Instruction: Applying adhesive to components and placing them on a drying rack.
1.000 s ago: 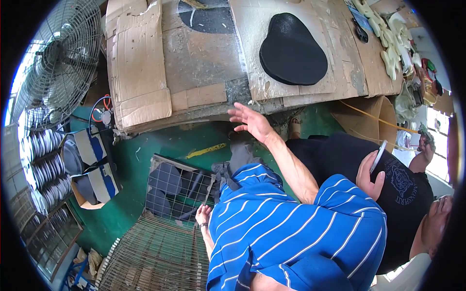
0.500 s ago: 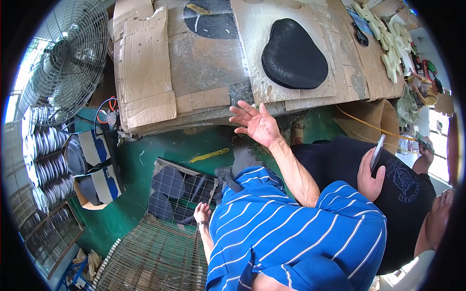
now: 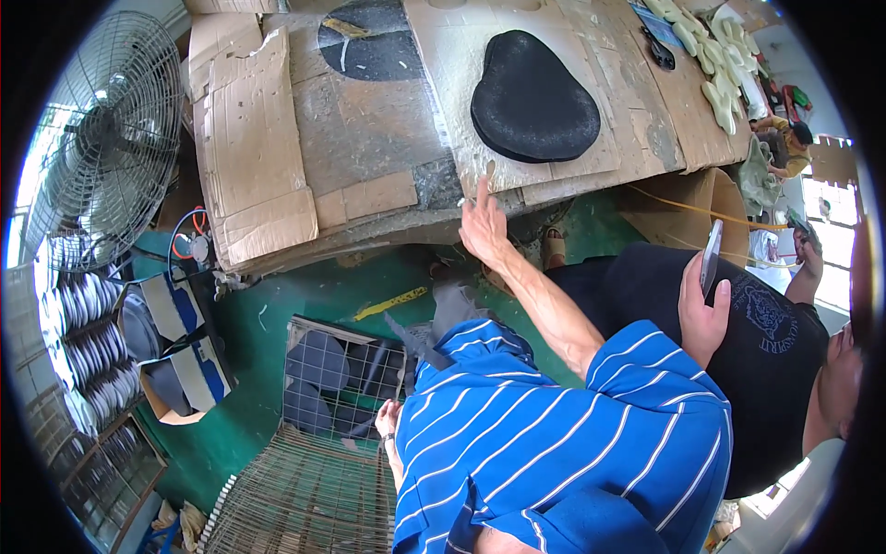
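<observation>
My right hand point(image 3: 484, 224) is at the near edge of the cardboard-covered table point(image 3: 365, 198). Its index finger is stretched toward the tabletop, the others are partly bent, and I see nothing held in it. Just beyond the fingertip lies a black, rounded three-lobed pad point(image 3: 535, 102), dusted with pale specks, on a whitish-stained cardboard sheet point(image 3: 466, 148). Low at my side, my left hand point(image 3: 387, 418) hangs by the wire rack point(image 3: 323, 429) with its fingers loosely bent. No object shows in it, though its palm is partly hidden.
A big caged fan point(image 3: 103, 134) stands at left above racks of pale discs point(image 3: 88, 342) and a box of dark pads point(image 3: 171, 383). Beside me on the right, a person in black point(image 3: 748, 369) holds a phone point(image 3: 711, 258). Pale foam pieces point(image 3: 720, 92) lie at the table's far right.
My right hand has turned from spread, palm showing, to pointing with the index finger, shifting slightly left and up in the picture. The black pad remains on the sheet; the whole view has shifted slightly.
</observation>
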